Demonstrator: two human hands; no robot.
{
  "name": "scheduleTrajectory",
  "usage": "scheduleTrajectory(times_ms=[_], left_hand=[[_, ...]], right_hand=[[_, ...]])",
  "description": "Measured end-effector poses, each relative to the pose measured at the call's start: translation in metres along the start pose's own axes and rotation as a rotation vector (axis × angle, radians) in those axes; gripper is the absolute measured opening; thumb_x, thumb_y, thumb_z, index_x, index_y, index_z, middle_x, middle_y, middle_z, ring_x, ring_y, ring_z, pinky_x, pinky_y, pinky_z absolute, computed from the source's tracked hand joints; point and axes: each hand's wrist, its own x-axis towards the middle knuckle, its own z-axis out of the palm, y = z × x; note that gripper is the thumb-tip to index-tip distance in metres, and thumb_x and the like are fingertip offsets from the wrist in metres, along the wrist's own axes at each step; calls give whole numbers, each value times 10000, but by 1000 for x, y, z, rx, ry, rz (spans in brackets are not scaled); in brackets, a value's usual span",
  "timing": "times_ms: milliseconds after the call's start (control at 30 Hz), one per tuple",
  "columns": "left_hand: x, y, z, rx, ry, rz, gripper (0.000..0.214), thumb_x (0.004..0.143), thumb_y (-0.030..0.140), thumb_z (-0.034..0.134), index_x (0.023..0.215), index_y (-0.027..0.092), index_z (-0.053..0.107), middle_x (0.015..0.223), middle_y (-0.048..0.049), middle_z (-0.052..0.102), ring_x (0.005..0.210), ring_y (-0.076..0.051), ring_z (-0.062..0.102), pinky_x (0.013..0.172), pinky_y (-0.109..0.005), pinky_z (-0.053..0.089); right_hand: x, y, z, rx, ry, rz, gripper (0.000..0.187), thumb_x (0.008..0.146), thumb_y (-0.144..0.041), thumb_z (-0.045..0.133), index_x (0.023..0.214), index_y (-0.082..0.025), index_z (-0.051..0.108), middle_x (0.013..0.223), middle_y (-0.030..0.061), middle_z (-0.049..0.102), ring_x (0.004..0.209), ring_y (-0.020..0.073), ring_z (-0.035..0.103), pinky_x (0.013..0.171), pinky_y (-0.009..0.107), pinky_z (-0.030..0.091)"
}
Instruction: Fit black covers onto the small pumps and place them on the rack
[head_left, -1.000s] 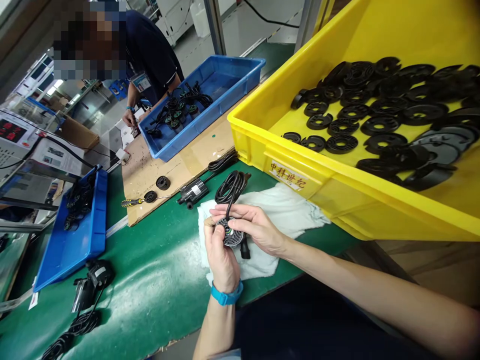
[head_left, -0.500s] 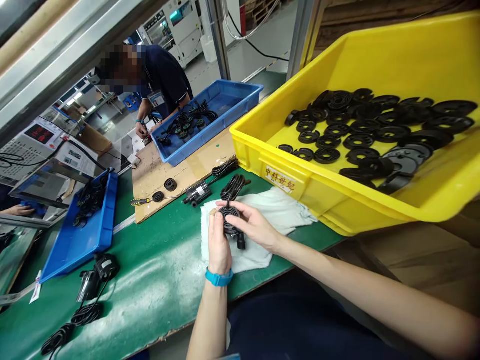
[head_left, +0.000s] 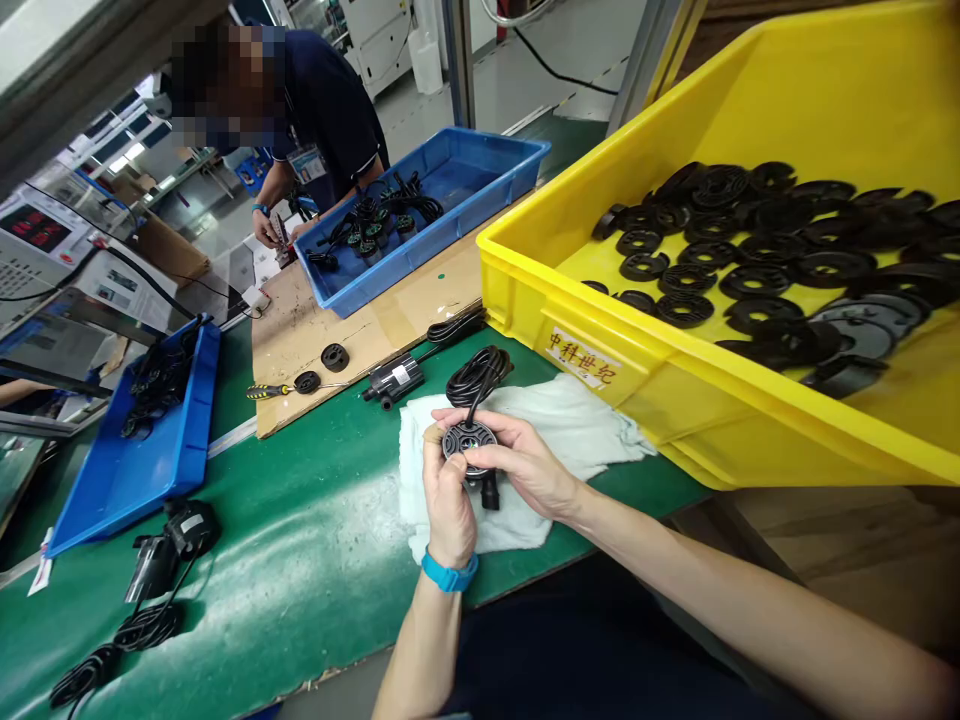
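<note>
Both my hands grip a round black ribbed disc unit with a green centre, held over a white cloth. My left hand, with a blue wristband, holds it from below and behind. My right hand presses its fingers across the disc's edge. A black cable runs up from the disc to a coiled black cable. A black plug hangs below the disc. Part of the disc's rim is hidden by my fingers.
A yellow crate of black discs fills the right side. On the cardboard sheet lie a screwdriver, black rings and a small black pump. Blue trays hold cabled parts, and a co-worker works beyond.
The disc has turned so its green-centred face shows upward, and my right fingers have shifted to its edge. The whole view has swung slightly as my head moved.
</note>
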Motion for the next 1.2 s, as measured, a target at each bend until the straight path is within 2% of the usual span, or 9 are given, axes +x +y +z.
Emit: scheduleTrajectory(times_ms=[133,300,467,600,733,833,1000,1100,1200], left_hand=[[1,1,2,7,-13,38,343,917,358,540,1205,225,670,1262,-71,659,1191,-250,608,1039,-382,481],[4,10,3,-37,0,-34,331,848,236,541,1138,209,698,1167,-44,683,1125,-211,615,998,-326,472],[9,14,8,-87,119,-69,185,879,303,600,986,186,695,1008,-19,673,986,-171,622,924,-281,463],[10,16,13,-92,154,-55,125,861,295,627,908,185,663,923,-4,634,877,-147,597,852,-263,457],[8,13,18,-129,205,-55,101,841,285,652,843,188,624,813,27,559,758,-121,530,749,-238,435],[8,9,20,-130,225,-39,113,839,291,665,832,186,623,797,31,554,746,-115,523,730,-226,432],[7,4,15,-42,157,-6,156,903,339,638,959,196,667,937,-5,638,897,-149,604,849,-258,477],[4,3,2,78,21,41,336,947,462,600,1169,213,639,1213,-62,650,1149,-205,608,1011,-318,468],[-1,5,-12,177,-143,60,606,853,506,731,1351,229,524,1436,-108,555,1312,-258,553,1108,-374,437]], right_hand=[[-1,1,0,-5,-4,-9,361,771,-263,772,1132,-264,769,1326,49,707,1283,290,607,1156,460,419],[-3,-5,2,-67,-36,-22,443,786,-348,780,1213,-240,729,1338,72,694,1273,284,612,1162,469,414],[-2,-7,6,-169,-107,-54,460,872,-421,673,1291,-231,686,1406,71,644,1334,268,562,1203,444,367],[-1,-5,8,-159,-67,-107,401,924,-420,567,1231,-216,725,1342,74,686,1312,268,579,1170,411,409],[1,0,9,-103,-31,-101,386,907,-363,554,1204,-208,746,1257,72,732,1282,283,605,1145,423,439],[2,4,7,-107,-20,-145,395,902,-377,555,1196,-202,753,1248,74,737,1286,299,602,1151,441,436],[1,8,5,-174,-15,-224,381,941,-415,542,1211,-240,746,1356,55,685,1329,289,573,1185,441,398],[1,7,1,-294,-22,-285,420,965,-468,520,1270,-258,719,1453,59,616,1383,289,524,1221,467,342],[4,0,-2,-417,-44,-332,450,970,-480,489,1293,-258,712,1549,59,521,1460,294,434,1256,489,270]])
